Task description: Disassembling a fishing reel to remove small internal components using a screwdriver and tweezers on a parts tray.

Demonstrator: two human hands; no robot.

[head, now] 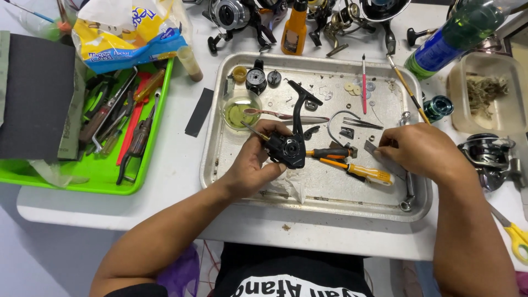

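Observation:
My left hand grips a black fishing reel body over a metal tray, its stem pointing away from me. My right hand pinches a small flat grey metal piece at the tray's right side. Between the hands lie two orange-handled screwdrivers. A crumpled white tissue lies under the reel body.
The tray also holds a small glass bowl of yellowish liquid, a wire bail, tweezers, washers and small parts. A green tray of hand tools sits left. Reels, a green bottle, an orange bottle and scissors surround it.

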